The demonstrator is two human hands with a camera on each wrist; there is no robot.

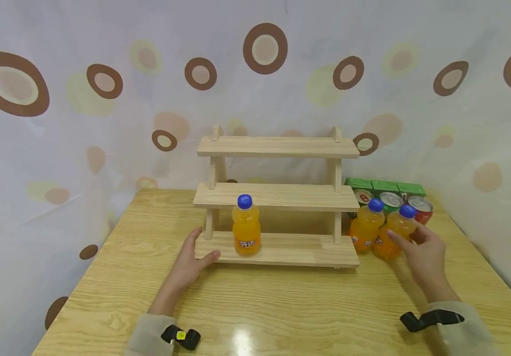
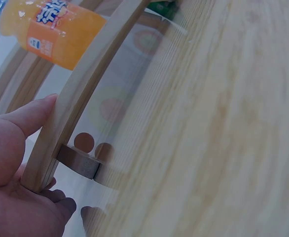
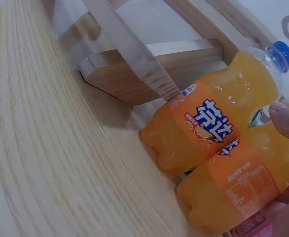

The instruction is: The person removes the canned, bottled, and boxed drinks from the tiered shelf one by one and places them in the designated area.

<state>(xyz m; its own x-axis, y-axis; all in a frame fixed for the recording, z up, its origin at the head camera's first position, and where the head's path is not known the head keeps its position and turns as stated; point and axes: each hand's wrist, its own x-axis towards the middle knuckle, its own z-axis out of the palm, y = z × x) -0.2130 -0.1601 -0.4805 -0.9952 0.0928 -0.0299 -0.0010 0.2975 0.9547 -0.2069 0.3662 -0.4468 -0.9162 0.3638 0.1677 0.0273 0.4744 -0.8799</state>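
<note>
A three-tier wooden display shelf [image 1: 300, 249] stands at the table's middle. My left hand [image 1: 186, 267] grips the left end of its lowest board, the thumb [image 2: 41, 111] against the front edge and the other fingers round the end. On that board, left of centre, an orange soda bottle [image 1: 246, 230] with a blue cap stands upright. My right hand [image 1: 429, 259] holds a second orange soda bottle [image 3: 253, 182] between thumb and fingers, right of the shelf. A third orange soda bottle [image 3: 218, 113] is right beside it, between that bottle and the shelf's right end.
Behind the two right-hand bottles are several soda cans [image 1: 420, 203], with green boxes [image 1: 384, 186] in a row at the back. The upper two boards [image 1: 277, 146] hold nothing. A patterned cloth [image 1: 220, 109] hangs behind the wooden table [image 1: 282, 306].
</note>
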